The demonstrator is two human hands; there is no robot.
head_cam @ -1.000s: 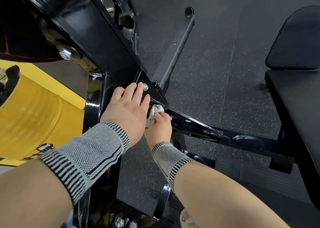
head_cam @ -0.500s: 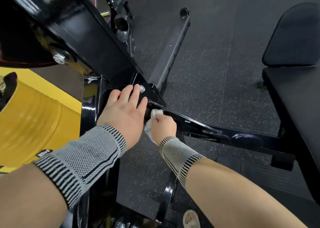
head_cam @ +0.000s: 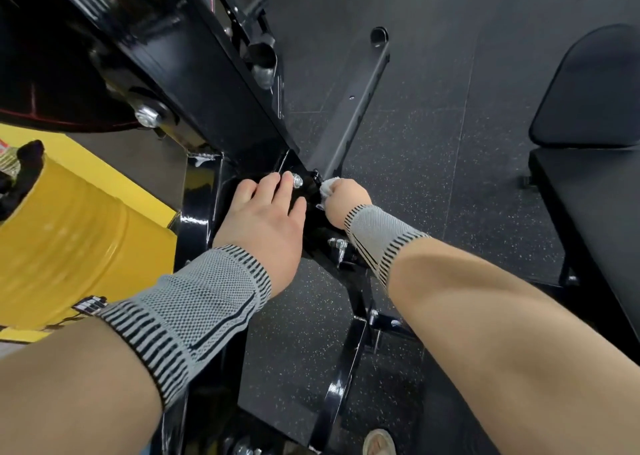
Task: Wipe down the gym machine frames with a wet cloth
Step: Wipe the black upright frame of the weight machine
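Black speckled rubber floor (head_cam: 433, 177) lies under a glossy black machine frame (head_cam: 194, 74). The right hand (head_cam: 343, 200) is curled round a white cloth (head_cam: 327, 188), pressed against the frame joint. Just left of that grip, the left hand (head_cam: 263, 219) rests flat on the frame, fingers straight, beside a bolt (head_cam: 297, 181). A yellow drum (head_cam: 69, 240) stands farther left; a black bench pad (head_cam: 588, 195) well right.

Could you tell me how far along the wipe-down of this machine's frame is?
Done: cannot tell; the black frame is glossy throughout. In hand: the right hand presses the white cloth at the joint while the left hand rests flat beside the bolt. Left: probably the lower bars.
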